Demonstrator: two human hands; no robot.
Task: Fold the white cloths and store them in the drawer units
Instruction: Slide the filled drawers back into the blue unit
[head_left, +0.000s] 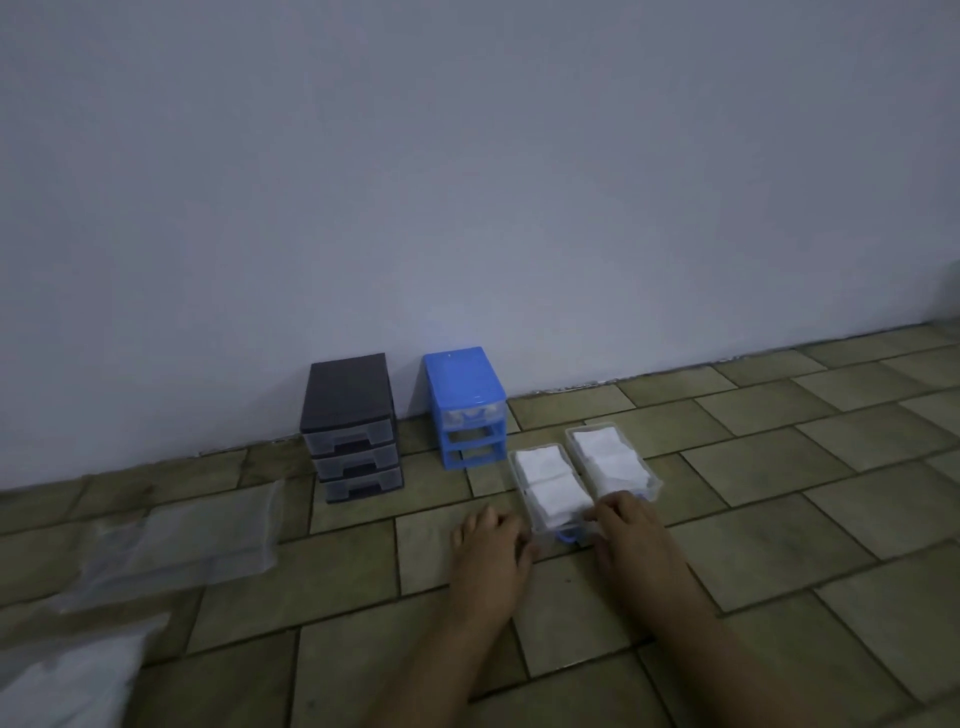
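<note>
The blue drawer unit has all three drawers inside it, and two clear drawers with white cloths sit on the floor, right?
Not quite. In the head view the blue drawer unit keeps only its top drawer; the two lower slots are empty.

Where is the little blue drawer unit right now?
In the head view the blue drawer unit stands on the tiled floor against the wall, just right of the black drawer unit; two clear drawers of white cloths lie in front, to its right.
</note>
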